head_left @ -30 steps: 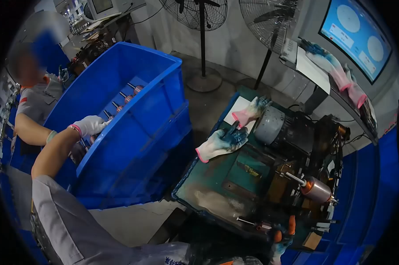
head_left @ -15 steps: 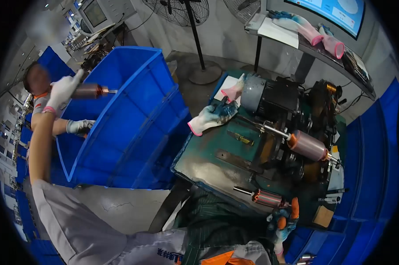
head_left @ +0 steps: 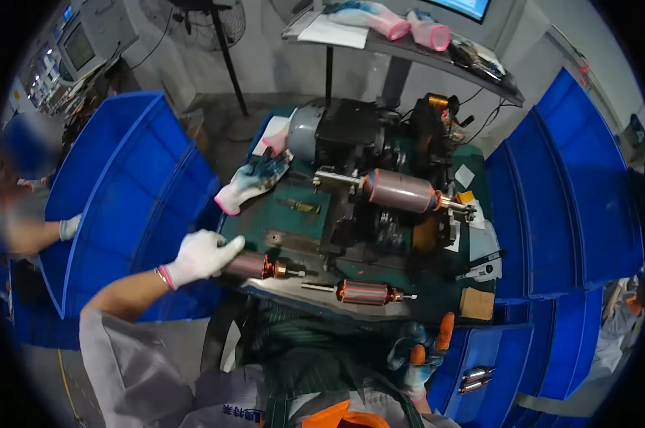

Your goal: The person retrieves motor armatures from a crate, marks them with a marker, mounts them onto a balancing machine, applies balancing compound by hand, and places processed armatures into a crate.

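My left hand [head_left: 202, 258], in a white glove, is wrapped round a copper-wound rotor [head_left: 255, 265] at the front left of the green bench [head_left: 287, 228]. To its right lies a second rotor [head_left: 365, 292] with its shaft pointing left. My right hand [head_left: 417, 357], in a blue-stained glove with orange fingertips, is near the bench's front edge, fingers apart and holding nothing. A larger rotor [head_left: 401, 190] sits across the machine [head_left: 351, 135] above both hands. A loose stained glove [head_left: 251, 184] lies at the bench's left side.
A blue bin [head_left: 133, 207] stands left, with a co-worker's gloved hand [head_left: 70, 227] at it. More blue bins [head_left: 565, 192] stand right; one low bin [head_left: 485, 357] holds small rotors [head_left: 476, 379]. A shelf [head_left: 437, 60] with gloves and a fan [head_left: 194, 32] are behind.
My left hand has lifted a rotor out of the left blue bin and brought it over to the bench. The view has turned right. My right hand remains low at the bench front.
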Motion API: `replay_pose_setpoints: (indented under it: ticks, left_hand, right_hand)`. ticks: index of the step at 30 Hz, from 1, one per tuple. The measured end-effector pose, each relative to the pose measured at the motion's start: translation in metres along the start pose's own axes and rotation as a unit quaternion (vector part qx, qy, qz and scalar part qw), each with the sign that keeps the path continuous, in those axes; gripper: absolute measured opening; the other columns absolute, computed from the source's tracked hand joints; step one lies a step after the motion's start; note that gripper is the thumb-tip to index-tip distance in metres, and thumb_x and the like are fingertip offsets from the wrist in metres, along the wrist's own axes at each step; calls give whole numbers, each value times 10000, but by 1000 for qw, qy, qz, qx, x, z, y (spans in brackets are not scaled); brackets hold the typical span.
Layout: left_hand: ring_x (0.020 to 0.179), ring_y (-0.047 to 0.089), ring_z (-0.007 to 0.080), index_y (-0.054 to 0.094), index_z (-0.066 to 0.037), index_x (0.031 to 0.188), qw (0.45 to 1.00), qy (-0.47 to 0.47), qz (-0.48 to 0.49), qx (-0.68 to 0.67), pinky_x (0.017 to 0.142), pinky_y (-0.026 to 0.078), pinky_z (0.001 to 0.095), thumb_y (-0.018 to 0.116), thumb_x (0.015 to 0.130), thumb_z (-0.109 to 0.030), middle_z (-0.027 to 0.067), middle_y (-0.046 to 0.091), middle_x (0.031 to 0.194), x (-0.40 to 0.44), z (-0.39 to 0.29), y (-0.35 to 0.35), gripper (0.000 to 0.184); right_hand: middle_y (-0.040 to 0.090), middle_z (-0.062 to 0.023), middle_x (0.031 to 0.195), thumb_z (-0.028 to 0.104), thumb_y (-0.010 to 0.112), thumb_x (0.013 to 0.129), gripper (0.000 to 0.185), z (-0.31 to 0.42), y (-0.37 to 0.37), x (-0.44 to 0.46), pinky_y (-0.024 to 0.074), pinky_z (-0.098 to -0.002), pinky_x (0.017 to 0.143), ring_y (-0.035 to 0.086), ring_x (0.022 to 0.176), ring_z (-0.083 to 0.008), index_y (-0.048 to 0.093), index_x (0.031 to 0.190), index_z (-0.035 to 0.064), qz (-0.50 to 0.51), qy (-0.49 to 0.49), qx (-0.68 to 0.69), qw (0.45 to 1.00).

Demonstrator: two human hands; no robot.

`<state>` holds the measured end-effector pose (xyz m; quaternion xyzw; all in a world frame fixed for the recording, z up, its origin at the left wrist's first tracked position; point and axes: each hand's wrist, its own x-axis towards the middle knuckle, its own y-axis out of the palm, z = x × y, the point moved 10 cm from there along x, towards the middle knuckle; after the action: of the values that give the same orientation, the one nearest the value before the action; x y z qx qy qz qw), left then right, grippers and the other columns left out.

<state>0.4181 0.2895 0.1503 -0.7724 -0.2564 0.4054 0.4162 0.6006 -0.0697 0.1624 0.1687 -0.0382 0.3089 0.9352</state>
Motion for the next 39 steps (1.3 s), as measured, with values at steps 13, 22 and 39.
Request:
replay_pose_setpoints:
  ticks: [13,22,39]
  left_hand:
    - [897,504,339,513,-4,1031,963,186,-191,36,758,407,415,611,695,-155,188,536,965,-20,-14,42,381]
    - [1319,183,280,159,7,1370,739,486,-49,-463,1067,139,363,290,913,-349,185,168,1424,-124,-205,60,593]
    - [475,435,115,467,-33,998,625,70,277,-726,455,375,221,377,898,-456,44,504,696,-75,-163,149,444]
  right_hand:
    - [238,60,1428,178,446,901,534,-39,45,23,450,-259,767,299,1273,-225,231,1372,307,50,48,525,848]
    - [415,-99,1212,236,664,758,615,-83,112,-3,314,-342,935,428,1066,-232,359,1261,55,295,-9,-53,954]
    - [634,-44,802,141,714,670,238,27,108,67,417,-284,715,578,779,-200,674,900,94,235,-110,-259,930]
